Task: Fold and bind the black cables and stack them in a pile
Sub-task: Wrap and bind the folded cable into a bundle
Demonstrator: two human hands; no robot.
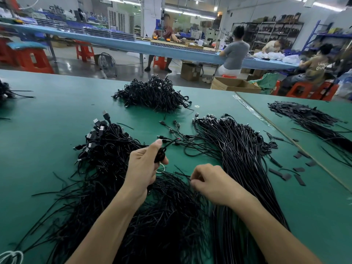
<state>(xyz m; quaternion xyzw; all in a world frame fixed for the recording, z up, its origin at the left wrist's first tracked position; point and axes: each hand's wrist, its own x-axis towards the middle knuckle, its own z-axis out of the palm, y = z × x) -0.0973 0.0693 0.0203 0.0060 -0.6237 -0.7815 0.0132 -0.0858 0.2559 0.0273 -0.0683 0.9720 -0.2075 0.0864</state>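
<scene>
Two hands were occupied: your left hand [144, 164] gripped the folded cable [161, 154], just ahead of your right hand [211, 182], which pinched one tie [183, 175] from the tie heap [169, 208] beneath both. Slackening the left grip would probably release the folds; neighbouring ties could drag out tangled.

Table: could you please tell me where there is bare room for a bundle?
Bare table left of the plug heap, and right of the long cables at the near edge. Crowded around the left hand and right hand: ties, stray cables.
</scene>
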